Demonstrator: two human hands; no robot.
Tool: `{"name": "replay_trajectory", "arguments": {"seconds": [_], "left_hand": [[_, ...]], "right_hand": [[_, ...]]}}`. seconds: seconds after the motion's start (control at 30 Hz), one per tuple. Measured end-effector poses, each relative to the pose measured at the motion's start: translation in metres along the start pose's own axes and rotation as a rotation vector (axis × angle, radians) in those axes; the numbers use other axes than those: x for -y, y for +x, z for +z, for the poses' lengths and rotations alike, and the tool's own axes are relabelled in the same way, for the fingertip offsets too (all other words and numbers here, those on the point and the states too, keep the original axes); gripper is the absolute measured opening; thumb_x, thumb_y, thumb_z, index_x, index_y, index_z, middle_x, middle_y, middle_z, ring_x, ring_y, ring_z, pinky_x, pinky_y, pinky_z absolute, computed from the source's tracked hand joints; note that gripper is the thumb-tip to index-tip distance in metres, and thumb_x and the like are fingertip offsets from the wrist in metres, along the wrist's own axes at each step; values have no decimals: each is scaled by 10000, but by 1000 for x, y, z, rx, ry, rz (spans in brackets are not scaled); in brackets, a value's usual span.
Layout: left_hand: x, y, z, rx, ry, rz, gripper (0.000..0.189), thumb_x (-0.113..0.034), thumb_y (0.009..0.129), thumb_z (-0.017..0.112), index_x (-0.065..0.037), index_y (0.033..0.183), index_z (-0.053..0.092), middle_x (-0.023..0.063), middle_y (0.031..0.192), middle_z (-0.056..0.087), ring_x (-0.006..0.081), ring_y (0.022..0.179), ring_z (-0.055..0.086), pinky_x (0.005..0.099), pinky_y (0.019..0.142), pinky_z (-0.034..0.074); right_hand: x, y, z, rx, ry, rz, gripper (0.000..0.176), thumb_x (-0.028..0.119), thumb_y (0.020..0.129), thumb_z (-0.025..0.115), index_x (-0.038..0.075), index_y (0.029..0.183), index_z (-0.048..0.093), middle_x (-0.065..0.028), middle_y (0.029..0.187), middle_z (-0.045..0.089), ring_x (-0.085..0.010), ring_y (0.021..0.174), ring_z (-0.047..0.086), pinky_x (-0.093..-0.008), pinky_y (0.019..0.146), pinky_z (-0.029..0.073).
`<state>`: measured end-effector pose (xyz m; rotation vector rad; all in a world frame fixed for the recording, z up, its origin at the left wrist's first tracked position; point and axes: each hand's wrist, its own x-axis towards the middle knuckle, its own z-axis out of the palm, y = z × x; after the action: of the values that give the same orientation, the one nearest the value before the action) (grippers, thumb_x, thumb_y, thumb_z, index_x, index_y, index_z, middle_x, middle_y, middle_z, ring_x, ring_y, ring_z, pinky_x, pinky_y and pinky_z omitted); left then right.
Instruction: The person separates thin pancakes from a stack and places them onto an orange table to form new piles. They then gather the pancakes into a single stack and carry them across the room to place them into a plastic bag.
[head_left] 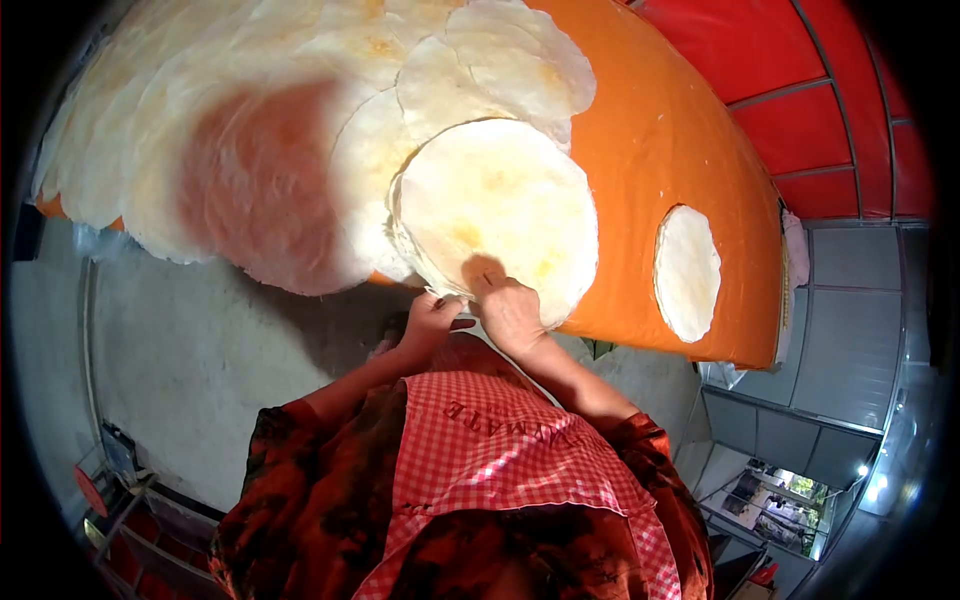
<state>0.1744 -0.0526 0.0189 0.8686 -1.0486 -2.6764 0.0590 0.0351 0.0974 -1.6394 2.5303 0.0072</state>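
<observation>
A stack of thin round flatbreads (500,205), pale with light brown patches, lies at the near edge of the orange-covered table (640,120). My left hand (432,320) is closed in a pinch at the stack's near left rim, on the edge of a flatbread. Just to its right, my right hand (508,312) lies over the near part of the stack, its fingers bent and closed on the flatbread there. The fingertips of both hands are partly hidden. Apart on the right lies a single smaller flatbread (687,272).
Many overlapping flatbreads (150,130) cover the table's left side, some hanging over its edge. A reddish blurred patch shows on them. Below is a grey floor (240,350). Red panels (740,50) and grey wall panels (850,330) stand to the right.
</observation>
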Motion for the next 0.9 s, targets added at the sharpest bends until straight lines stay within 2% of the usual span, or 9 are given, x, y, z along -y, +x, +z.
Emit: {"name": "replay_trajectory", "arguments": {"seconds": [0.3,0.37,0.4,0.6,0.73,0.77,0.8,0.87,0.9], "left_hand": [[-4,18,-7,165,145,-6,215,-72,897,547,-17,1090,624,22,1007,652,111,914,595,277,820,483],[-6,22,-5,147,85,68,96,-65,868,575,7,913,620,4,840,632,79,785,564,260,697,462],[-7,22,-1,138,54,102,91,-61,854,589,19,824,619,-4,757,622,63,721,548,252,635,452],[-37,24,13,332,12,40,242,-49,893,627,31,1120,605,63,1026,662,120,949,610,271,827,492],[-67,38,26,496,119,87,254,-46,902,612,-9,1153,597,78,1236,566,165,1136,549,312,974,453],[-75,40,35,543,118,205,263,-53,897,618,-19,1157,598,81,1317,517,175,1186,519,313,997,432],[-91,44,44,545,199,238,274,-61,891,625,-21,1161,597,79,1364,471,183,1215,497,311,1012,417],[-116,58,61,495,241,217,300,-4,887,563,-27,1186,577,58,1383,463,168,1262,454,309,1049,383],[-119,77,68,426,165,191,296,-32,883,578,-42,1178,583,56,1335,489,167,1200,504,317,1007,432]], "right_hand": [[-4,-4,-24,20,231,-48,552,61,741,637,-7,1274,511,-211,1336,497,-355,1098,583,-389,869,517],[-12,-4,-19,65,238,-102,625,88,738,645,-17,1327,465,-232,1379,452,-366,1189,535,-393,912,504],[-12,-5,-23,62,247,-90,634,84,736,647,-24,1332,459,-234,1368,463,-367,1184,539,-391,912,505],[1,-2,-23,-175,245,144,600,64,720,655,-15,1297,512,-217,1215,597,-354,1030,631,-388,819,542],[-43,32,-75,26,375,342,263,187,792,724,42,1011,705,-187,929,690,-326,866,672,-387,743,520],[-59,45,-95,-50,510,310,333,278,822,726,6,1011,693,-191,857,693,-285,764,678,-372,718,514],[-72,65,-132,31,647,591,401,341,826,726,-36,958,691,-194,807,692,-234,745,665,-362,711,511],[-130,113,-201,269,355,548,491,431,823,696,-32,983,657,-155,940,691,-184,831,642,-411,666,503],[-168,131,-219,104,253,454,469,394,826,664,-27,1033,660,-172,819,663,-269,703,605,-407,688,506]]}}
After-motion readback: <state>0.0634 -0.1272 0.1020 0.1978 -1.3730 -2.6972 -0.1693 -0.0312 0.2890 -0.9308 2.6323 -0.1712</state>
